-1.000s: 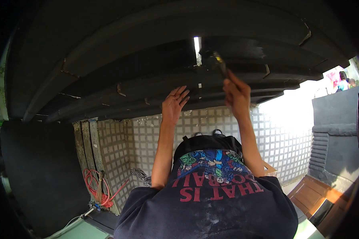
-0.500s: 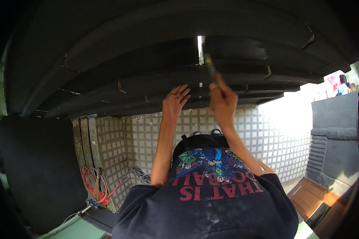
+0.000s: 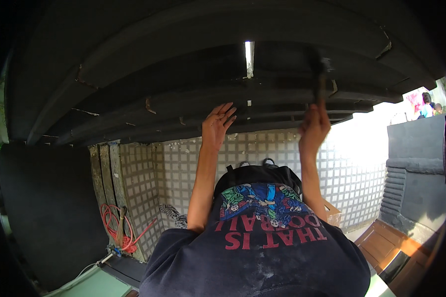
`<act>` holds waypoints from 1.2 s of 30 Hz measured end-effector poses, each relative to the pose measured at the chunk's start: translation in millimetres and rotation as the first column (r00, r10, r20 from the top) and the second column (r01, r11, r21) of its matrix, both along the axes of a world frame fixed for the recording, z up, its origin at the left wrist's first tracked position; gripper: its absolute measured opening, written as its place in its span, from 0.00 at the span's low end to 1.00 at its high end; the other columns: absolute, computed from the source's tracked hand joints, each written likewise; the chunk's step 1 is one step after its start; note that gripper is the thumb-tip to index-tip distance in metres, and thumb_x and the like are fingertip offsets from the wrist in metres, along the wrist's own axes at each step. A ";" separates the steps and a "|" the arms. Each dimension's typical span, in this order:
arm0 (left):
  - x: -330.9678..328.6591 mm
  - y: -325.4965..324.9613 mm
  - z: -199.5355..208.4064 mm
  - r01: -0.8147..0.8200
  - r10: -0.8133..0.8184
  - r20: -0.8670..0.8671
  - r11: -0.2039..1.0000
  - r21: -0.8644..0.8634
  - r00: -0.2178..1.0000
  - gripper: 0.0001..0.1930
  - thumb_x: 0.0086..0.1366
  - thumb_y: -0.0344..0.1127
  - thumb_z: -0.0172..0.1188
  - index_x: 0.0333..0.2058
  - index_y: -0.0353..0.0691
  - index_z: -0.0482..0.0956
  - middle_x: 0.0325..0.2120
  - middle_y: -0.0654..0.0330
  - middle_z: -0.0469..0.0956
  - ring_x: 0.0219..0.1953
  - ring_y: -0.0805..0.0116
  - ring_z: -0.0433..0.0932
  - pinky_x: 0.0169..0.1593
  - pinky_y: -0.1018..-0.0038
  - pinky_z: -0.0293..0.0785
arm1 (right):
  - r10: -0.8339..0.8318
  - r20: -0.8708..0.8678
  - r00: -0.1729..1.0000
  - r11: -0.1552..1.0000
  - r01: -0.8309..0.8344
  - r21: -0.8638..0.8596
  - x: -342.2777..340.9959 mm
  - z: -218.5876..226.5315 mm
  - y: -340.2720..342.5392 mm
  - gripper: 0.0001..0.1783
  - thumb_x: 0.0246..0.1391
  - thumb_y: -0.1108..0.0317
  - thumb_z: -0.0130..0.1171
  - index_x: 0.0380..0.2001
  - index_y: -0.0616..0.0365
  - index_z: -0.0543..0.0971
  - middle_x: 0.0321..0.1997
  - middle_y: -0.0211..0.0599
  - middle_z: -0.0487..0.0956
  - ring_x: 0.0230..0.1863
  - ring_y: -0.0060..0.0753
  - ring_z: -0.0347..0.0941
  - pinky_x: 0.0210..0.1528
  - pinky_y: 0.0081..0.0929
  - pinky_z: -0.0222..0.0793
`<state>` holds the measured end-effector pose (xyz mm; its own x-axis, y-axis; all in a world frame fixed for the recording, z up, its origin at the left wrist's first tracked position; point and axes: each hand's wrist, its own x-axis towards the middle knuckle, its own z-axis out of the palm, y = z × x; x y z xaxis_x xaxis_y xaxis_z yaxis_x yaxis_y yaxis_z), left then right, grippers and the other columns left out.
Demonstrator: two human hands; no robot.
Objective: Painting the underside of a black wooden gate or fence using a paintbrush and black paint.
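Left hand [image 3: 216,127], mid-frame: forearm near vertical, fingers spread, grip wide (contact with black boards [image 3: 173,96] unclear). Right hand [image 3: 314,127], right of centre: forearm upright, grip closed round blurred brush [image 3: 318,81], upper right.

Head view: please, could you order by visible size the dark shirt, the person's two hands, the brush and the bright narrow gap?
1. Dark shirt
2. Left hand and right hand: they look alike
3. Bright narrow gap
Brush: too blurred to rank surely.
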<state>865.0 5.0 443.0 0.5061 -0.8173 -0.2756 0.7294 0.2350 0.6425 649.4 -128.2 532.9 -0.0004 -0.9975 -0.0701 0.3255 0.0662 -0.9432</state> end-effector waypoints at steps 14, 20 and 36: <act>0.4 0.2 -1.6 -0.009 0.008 -0.026 1.000 -0.018 1.000 0.24 0.59 0.30 0.47 0.55 0.27 0.67 0.60 0.43 0.66 0.64 0.47 0.64 0.67 0.56 0.60 | 0.243 -0.115 0.963 0.965 -0.228 0.132 -14.7 -14.4 -10.6 0.22 0.62 0.68 0.53 0.58 0.61 0.73 0.19 0.16 0.64 0.15 0.08 0.52 0.14 0.13 0.45; 1.1 0.0 -1.3 0.007 -0.007 -0.014 1.000 -0.014 1.000 0.25 0.60 0.31 0.48 0.55 0.26 0.68 0.60 0.41 0.65 0.64 0.47 0.63 0.68 0.56 0.59 | 0.003 -0.073 0.997 1.000 -0.003 0.004 -11.8 -6.4 -9.3 0.21 0.63 0.67 0.52 0.58 0.61 0.73 0.18 0.18 0.64 0.14 0.09 0.53 0.13 0.13 0.45; -0.3 -0.8 0.4 0.005 -0.005 -0.019 1.000 -0.021 1.000 0.23 0.59 0.30 0.47 0.54 0.29 0.68 0.59 0.44 0.68 0.63 0.48 0.65 0.66 0.56 0.61 | 0.067 -0.310 0.949 0.995 -0.087 -0.052 -23.8 -20.5 -23.2 0.21 0.61 0.68 0.57 0.56 0.61 0.76 0.15 0.18 0.65 0.13 0.10 0.56 0.13 0.16 0.49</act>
<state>864.7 4.2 443.4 0.4966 -0.8255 -0.2683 0.7428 0.2443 0.6233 625.6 -151.4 512.4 0.0646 -0.9978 -0.0150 0.0156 0.0160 -0.9997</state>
